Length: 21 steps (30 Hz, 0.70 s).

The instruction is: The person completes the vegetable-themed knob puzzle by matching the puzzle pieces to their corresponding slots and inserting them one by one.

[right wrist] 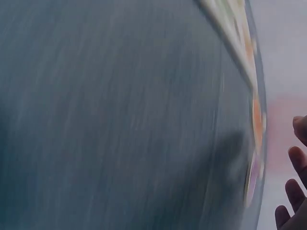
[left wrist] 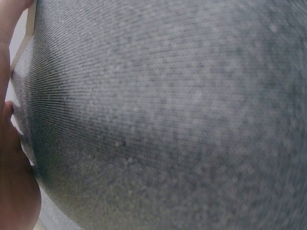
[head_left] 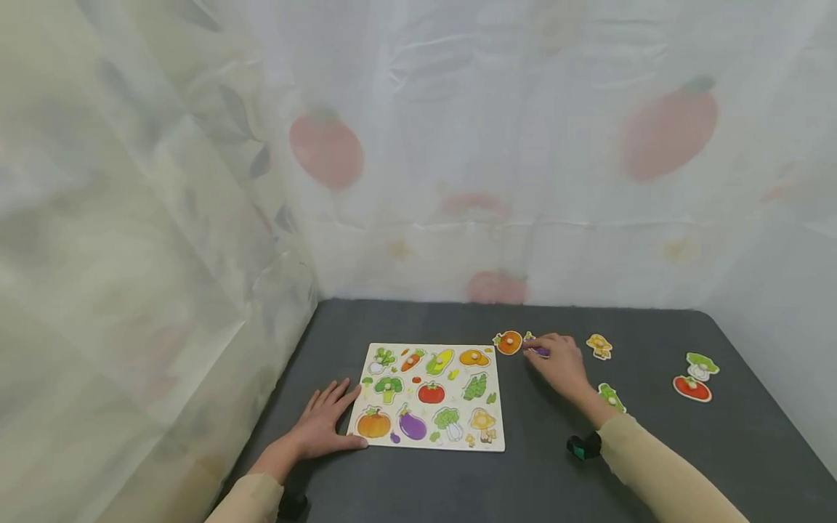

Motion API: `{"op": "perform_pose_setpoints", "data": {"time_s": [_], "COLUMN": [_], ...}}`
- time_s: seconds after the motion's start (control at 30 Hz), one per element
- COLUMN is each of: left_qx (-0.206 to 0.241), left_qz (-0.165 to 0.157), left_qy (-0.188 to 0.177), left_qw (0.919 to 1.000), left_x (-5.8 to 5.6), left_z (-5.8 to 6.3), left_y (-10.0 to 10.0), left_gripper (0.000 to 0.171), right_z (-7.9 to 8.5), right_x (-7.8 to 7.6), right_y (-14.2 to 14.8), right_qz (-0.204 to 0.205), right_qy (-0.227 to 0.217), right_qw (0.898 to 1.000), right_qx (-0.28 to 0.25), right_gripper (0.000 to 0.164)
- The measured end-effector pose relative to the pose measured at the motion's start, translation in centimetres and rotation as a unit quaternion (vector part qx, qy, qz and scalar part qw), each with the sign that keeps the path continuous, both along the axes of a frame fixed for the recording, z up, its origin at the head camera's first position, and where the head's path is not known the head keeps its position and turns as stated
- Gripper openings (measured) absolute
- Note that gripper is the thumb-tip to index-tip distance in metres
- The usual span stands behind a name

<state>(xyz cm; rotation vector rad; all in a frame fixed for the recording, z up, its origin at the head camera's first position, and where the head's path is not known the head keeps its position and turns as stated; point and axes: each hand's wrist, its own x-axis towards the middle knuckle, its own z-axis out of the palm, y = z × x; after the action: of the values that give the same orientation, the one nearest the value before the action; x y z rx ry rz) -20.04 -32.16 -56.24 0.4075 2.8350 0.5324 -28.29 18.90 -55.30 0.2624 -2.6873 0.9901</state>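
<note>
A white wooden vegetable puzzle board lies left of centre on the dark table. My left hand rests flat with spread fingers beside its left edge, the thumb at the lower left corner. In the left wrist view only a strip of that hand shows. Beyond the board's upper right corner, my right hand reaches over an eggplant piece, partly covering it. The right wrist view shows separated fingers above the eggplant piece, gripping nothing. A pumpkin piece lies just left of it.
A mushroom piece lies right of my right hand. A green piece sits beside my forearm. Farther right are a bok choy piece and a tomato piece. Pale curtains hang behind the table and along its sides.
</note>
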Motion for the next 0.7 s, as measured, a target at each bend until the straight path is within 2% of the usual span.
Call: {"op": "perform_pose_setpoints", "data": {"time_s": [0.17,0.37,0.53,0.7], "left_qx": [0.002,0.000,0.003,0.006], "left_qz": [-0.001,-0.001,-0.003,-0.006], "left_qy": [0.001,0.003,0.002,0.002], "left_qw": [1.0000,1.0000,1.0000,1.0000], "left_x": [0.0,0.0,0.0,0.0], "left_z": [0.0,-0.4,-0.3,0.0], "left_y": [0.0,-0.2,-0.2,-0.1], "left_gripper": [0.113,0.112,0.112,0.112], "right_z": [0.1,-0.8,-1.1,-1.0], "right_x": [1.6,3.7,5.8,7.6], "right_y": [7.0,14.3,18.7,21.5], "right_qz": [-0.043,-0.114,-0.170,-0.190], "right_qy": [0.000,0.011,-0.005,-0.051], "right_qw": [0.999,0.993,0.984,0.978], "right_qx": [0.002,0.024,0.055,0.063], "right_gripper": [0.031,0.034,0.037,0.047]}}
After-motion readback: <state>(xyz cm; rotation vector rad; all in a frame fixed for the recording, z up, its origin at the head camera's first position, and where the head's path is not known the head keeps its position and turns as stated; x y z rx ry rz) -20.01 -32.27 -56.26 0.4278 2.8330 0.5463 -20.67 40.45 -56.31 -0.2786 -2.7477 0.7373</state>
